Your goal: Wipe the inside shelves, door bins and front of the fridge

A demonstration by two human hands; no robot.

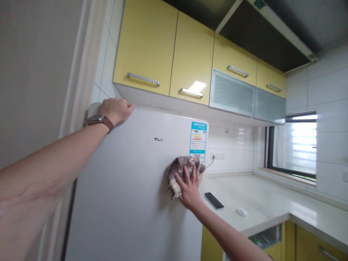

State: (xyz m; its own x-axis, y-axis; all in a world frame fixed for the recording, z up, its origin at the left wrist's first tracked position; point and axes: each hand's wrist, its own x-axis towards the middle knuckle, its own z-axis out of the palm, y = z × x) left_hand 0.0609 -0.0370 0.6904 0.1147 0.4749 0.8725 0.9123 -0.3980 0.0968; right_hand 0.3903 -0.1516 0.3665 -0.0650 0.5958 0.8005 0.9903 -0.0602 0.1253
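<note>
so the biggest thing here is a white tcl refrigerator (pixel 122 174), front on, with a doorway frame (pixel 74 87) close along its left side. yellow wall cabinets (pixel 146 43) run above it, and from this angle only a narrow strip shows between their undersides and the fridge's top edge. off to the right there's a white bench (pixel 261 195) that turns a corner, with a dark-framed window (pixel 293 145) above the far end.

the patterned cloth (pixel 178 170) is bunched up against the fridge door, right by its right-hand edge. plenty of smooth door to the left of it and below, way less to the right before the edge drops off to the bench.

right hand (pixel 190 188) is open, fingers spread over the cloth, pinning it to the door. left hand (pixel 115 110) is up at the top left corner, fingers curled at the top edge; can't tell if it's actually gripping. well apart from the other one.

energy label (pixel 198 141) sits in the upper right corner, its bottom end meeting the cloth. smartphone (pixel 214 201) lies on the bench just beside the fridge, then a small white oval thing (pixel 241 212) nearer the front edge.
</note>
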